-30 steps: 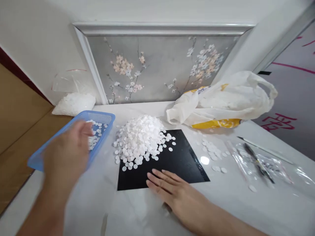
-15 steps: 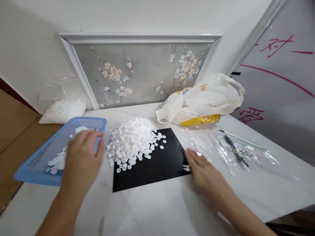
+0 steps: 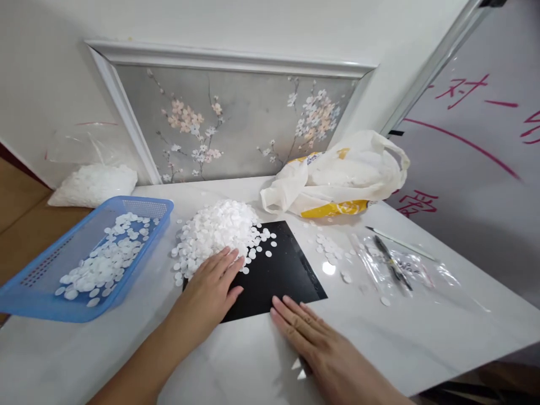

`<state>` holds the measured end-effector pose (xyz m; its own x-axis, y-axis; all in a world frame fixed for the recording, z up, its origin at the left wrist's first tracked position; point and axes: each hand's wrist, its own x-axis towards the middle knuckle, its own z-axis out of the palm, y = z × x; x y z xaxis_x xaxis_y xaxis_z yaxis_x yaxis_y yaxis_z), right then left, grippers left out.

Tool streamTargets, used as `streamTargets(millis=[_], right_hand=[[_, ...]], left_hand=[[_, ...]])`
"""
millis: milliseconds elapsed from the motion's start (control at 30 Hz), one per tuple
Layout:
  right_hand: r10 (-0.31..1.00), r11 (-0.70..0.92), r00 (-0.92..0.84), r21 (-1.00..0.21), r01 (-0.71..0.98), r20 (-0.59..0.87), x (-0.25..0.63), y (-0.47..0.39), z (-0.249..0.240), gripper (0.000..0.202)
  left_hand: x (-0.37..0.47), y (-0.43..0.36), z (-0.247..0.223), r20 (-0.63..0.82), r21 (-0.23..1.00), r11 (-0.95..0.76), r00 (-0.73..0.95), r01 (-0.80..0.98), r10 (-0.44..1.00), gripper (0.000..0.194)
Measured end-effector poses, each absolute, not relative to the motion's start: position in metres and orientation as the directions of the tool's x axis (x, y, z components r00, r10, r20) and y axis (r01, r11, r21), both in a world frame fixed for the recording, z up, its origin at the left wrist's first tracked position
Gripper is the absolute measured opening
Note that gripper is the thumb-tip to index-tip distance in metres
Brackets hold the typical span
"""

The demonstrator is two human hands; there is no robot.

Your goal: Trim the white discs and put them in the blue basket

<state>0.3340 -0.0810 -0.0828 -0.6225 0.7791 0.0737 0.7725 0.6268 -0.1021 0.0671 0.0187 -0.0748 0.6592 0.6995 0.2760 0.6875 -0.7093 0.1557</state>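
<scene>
My left hand (image 3: 211, 289) rests at the near edge of a heap of small white discs (image 3: 223, 222), its fingers stretched out and touching the discs. Under the heap lies a flat black sheet (image 3: 274, 270). My right hand (image 3: 316, 340) lies with flat, outstretched fingers by the sheet's near edge. Tucked beneath its thumb side is a small dark thing with two white pointed tips (image 3: 300, 369); most of it is hidden by the palm. A blue plastic basket (image 3: 37, 264) on the left holds many loose discs (image 3: 107, 259).
At the back left sits a clear bag of white bits (image 3: 95, 185). A white and yellow plastic bag (image 3: 337, 180) lies at the back right. Loose discs (image 3: 329, 247), clear packets (image 3: 405, 270), a black pen-like tool (image 3: 392, 261) and a thin pale stick (image 3: 400, 243) are on the right.
My left hand has moved from over the basket to the disc heap. My right hand has come nearer and left along the sheet's edge, the white-tipped thing moving with it.
</scene>
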Motion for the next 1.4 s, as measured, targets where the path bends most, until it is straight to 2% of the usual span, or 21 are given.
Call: streamTargets(millis=[33, 133, 200, 300, 367, 433, 500, 567, 700, 800, 967, 1067, 1167, 1267, 1400], right_hand=[[0.795, 0.607, -0.602, -0.105, 0.788, 0.076, 0.336, -0.077, -0.082, 0.063], [0.926, 0.378, -0.373, -0.13, 0.917, 0.063, 0.349, -0.05, -0.083, 0.061], [0.948, 0.317, -0.303, -0.172, 0.933, 0.1, 0.357, -0.024, -0.084, 0.054], [0.94, 0.332, -0.29, -0.277, 0.902, 0.181, 0.354, 0.009, -0.083, 0.057], [0.905, 0.408, -0.344, -0.282, 0.868, 0.25, 0.346, 0.023, -0.083, 0.05], [0.885, 0.444, -0.367, -0.285, 0.849, 0.286, 0.336, 0.031, -0.085, 0.036], [0.884, 0.452, -0.377, -0.3, 0.84, 0.277, 0.326, 0.035, -0.087, 0.027], [0.899, 0.429, -0.365, -0.321, 0.844, 0.241, 0.318, 0.037, -0.086, 0.023], [0.949, 0.313, -0.296, -0.45, 0.836, 0.11, 0.304, 0.035, -0.074, 0.008], [0.948, 0.288, -0.314, -0.558, 0.778, 0.051, 0.297, 0.028, -0.067, 0.008], [0.83, 0.512, -0.544, -0.555, 0.655, 0.124, 0.295, 0.017, -0.068, 0.02], [0.761, 0.536, -0.64, -0.658, 0.529, 0.105, 0.298, 0.014, -0.068, 0.018], [0.834, 0.425, -0.545, -0.732, 0.532, 0.089, 0.304, 0.014, -0.065, 0.024], [0.915, 0.352, -0.383, -0.709, 0.612, 0.124, 0.313, 0.018, -0.061, 0.027], [0.938, 0.304, -0.331, -0.694, 0.652, 0.099, 0.319, 0.021, -0.058, 0.02]], left_hand=[[0.068, 0.018, -0.08, 0.24, 0.132, -0.721, 0.684, 0.68, 0.689, 0.049], [0.069, 0.012, -0.083, 0.109, 0.118, -0.747, 0.739, 0.654, 0.665, 0.067], [0.07, 0.008, -0.077, 0.031, 0.155, -0.76, 0.766, 0.631, 0.642, 0.073], [0.073, 0.004, -0.064, -0.03, 0.226, -0.79, 0.815, 0.57, 0.579, 0.073], [0.075, 0.004, -0.057, -0.039, 0.258, -0.795, 0.828, 0.549, 0.559, 0.067], [0.076, 0.005, -0.053, -0.024, 0.279, -0.778, 0.814, 0.563, 0.58, 0.051], [0.074, 0.008, -0.051, 0.008, 0.308, -0.749, 0.785, 0.587, 0.619, 0.031], [0.07, 0.012, -0.049, 0.042, 0.361, -0.715, 0.755, 0.599, 0.654, 0.02], [0.064, 0.019, -0.049, 0.085, 0.474, -0.61, 0.657, 0.635, 0.749, 0.016], [0.066, 0.022, -0.053, 0.1, 0.511, -0.527, 0.562, 0.679, 0.821, 0.014], [0.078, 0.02, -0.063, 0.087, 0.488, -0.516, 0.549, 0.704, 0.831, 0.003], [0.08, 0.019, -0.066, 0.043, 0.478, -0.501, 0.551, 0.721, 0.834, 0.004], [0.077, 0.02, -0.064, 0.012, 0.514, -0.488, 0.563, 0.705, 0.826, 0.004], [0.073, 0.021, -0.06, -0.009, 0.543, -0.48, 0.576, 0.689, 0.817, 0.003], [0.072, 0.021, -0.056, -0.024, 0.581, -0.475, 0.597, 0.66, 0.802, 0.011]])
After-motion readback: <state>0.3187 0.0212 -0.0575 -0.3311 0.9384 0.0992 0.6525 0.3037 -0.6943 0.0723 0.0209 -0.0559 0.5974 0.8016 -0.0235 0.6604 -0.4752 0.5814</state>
